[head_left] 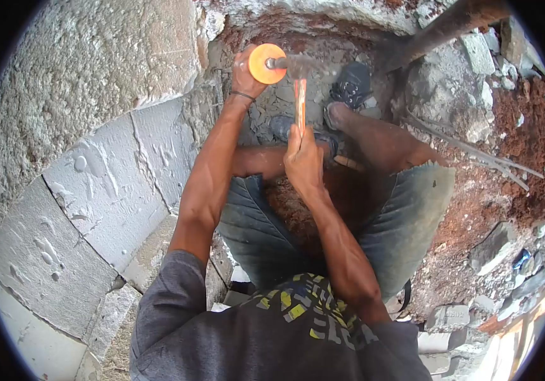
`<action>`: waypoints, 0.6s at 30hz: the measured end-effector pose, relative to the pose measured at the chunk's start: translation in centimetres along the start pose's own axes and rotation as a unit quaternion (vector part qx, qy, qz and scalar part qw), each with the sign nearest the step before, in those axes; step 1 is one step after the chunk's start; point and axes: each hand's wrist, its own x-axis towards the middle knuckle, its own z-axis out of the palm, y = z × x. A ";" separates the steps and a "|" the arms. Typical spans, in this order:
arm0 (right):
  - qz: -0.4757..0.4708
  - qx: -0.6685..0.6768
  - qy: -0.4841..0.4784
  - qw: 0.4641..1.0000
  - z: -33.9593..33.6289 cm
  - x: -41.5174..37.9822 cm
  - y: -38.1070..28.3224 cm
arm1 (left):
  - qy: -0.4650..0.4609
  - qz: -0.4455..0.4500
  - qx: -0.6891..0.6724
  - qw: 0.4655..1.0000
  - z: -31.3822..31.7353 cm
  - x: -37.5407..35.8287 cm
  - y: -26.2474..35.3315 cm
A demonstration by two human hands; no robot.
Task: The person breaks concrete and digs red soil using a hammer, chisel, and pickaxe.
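Observation:
My left hand point(243, 75) is wrapped round a chisel with a round orange hand guard point(260, 72); the guard hides part of my fingers. The chisel's metal end point(277, 63) sticks out from the middle of the guard. In my closed right hand point(303, 159) is a hammer, gripped low on its orange and pale handle point(300, 105). The hammer's head point(301, 66) is smeared by motion and sits right at the chisel's end. A dark band circles my left wrist. The chisel's working tip is hidden behind the guard and hand.
A rough concrete slab point(95, 70) and a grey block wall point(104, 190) stand on the left. My shoes point(352, 84) rest on rubble between my legs. A thick pipe-like bar point(444, 33) slants in at upper right, above thin rods point(475, 151), red soil point(526, 143) and broken stones.

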 end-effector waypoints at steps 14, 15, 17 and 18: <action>-0.040 0.140 0.026 0.989 -5.4 -1.6 -1.0 | 0.007 -0.044 -0.002 0.999 -0.2 2.1 -1.9; -0.122 0.182 0.136 0.966 -8.9 -1.8 -3.0 | 0.003 -0.072 0.001 0.997 0.8 1.1 -1.0; -0.210 0.599 0.033 0.772 -15.3 -0.5 -5.0 | 0.041 -0.078 0.029 0.996 0.7 1.0 -2.6; -0.304 0.695 0.068 0.648 -15.0 1.3 -2.4 | 0.041 -0.081 0.030 0.995 0.6 0.8 -2.6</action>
